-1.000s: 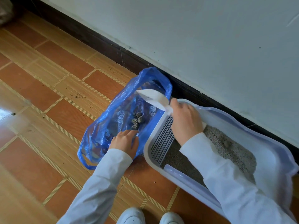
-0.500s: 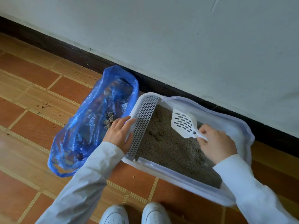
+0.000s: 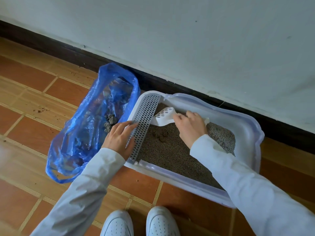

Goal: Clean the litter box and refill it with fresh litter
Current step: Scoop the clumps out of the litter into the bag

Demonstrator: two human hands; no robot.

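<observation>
A white litter box (image 3: 245,123) lies on the tiled floor against the wall, holding grey-brown litter (image 3: 168,150) with a few clumps. A grey slotted grille (image 3: 144,126) spans its left end. My right hand (image 3: 190,126) grips the handle of a white slotted scoop (image 3: 164,116), whose blade dips into the litter at the box's far left corner. My left hand (image 3: 119,138) rests with straight fingers on the box's left rim by the grille. A blue plastic bag (image 3: 85,133) lies open to the left with grey clumps (image 3: 110,122) inside.
A dark skirting board (image 3: 68,50) and pale wall run behind the box. My white shoes (image 3: 141,222) stand just below it. Litter crumbs (image 3: 40,110) dot the orange tiles to the left.
The scoop left the bag, crossed over the litter and now digs in at the box's left end. My left hand moved from the bag's edge onto the box rim.
</observation>
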